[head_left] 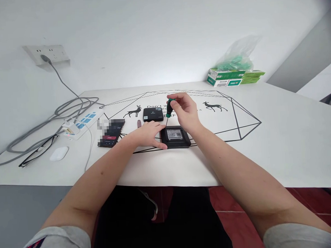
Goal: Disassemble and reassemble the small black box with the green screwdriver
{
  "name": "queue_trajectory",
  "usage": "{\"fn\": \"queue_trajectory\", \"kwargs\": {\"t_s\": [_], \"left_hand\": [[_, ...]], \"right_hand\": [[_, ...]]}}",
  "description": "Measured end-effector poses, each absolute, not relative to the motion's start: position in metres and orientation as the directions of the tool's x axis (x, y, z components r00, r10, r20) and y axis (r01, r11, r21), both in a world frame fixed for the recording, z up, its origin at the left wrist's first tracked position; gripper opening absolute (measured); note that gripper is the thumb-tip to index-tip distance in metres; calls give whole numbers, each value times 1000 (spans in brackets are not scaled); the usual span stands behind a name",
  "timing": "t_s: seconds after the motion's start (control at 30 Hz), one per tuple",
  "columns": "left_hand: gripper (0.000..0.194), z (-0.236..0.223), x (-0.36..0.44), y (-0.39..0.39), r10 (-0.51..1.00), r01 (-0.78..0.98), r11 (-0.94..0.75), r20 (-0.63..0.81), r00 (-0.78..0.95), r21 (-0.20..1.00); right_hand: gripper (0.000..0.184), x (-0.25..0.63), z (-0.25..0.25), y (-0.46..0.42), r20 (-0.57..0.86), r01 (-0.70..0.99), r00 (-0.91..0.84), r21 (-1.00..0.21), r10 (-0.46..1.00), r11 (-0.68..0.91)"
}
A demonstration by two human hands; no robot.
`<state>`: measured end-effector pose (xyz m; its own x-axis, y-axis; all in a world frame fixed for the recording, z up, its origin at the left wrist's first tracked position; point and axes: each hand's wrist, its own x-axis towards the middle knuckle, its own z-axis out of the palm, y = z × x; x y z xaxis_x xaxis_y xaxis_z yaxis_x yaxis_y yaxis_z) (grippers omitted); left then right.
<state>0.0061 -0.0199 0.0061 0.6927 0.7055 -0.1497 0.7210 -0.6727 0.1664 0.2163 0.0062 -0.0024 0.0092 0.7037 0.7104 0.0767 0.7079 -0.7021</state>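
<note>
A small black box [176, 136] with a white barcode label on top lies on the white table [277, 141]. My left hand [148, 134] rests flat against its left edge and steadies it. My right hand [185, 110] grips a green-and-black screwdriver [169, 107] upright, with its tip at the box's top left corner. A second black box [153, 114] sits just behind. A small dark brown piece [139, 123] lies beside my left hand.
A phone [111, 132] lies to the left. Further left are a power strip [82, 123] with grey cables, glasses [37, 152] and a white mouse [59, 153]. Green boxes [234, 77] under a plastic bag stand at the back right. A wall socket [47, 54] is at the upper left.
</note>
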Motion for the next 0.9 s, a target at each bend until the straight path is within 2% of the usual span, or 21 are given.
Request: {"fn": "queue_trajectory", "kwargs": {"t_s": [0.2, 0.63, 0.9], "left_hand": [[106, 7, 6, -21, 699, 718, -675, -161, 696, 171], [105, 6, 5, -20, 700, 717, -675, -158, 697, 174], [105, 6, 4, -19, 697, 712, -674, -150, 701, 199]], "right_hand": [[20, 218, -2, 6, 698, 168, 9, -707, 716, 687], [24, 217, -1, 7, 702, 180, -2, -700, 712, 691], [32, 218, -2, 8, 744, 266, 42, -652, 667, 710]]}}
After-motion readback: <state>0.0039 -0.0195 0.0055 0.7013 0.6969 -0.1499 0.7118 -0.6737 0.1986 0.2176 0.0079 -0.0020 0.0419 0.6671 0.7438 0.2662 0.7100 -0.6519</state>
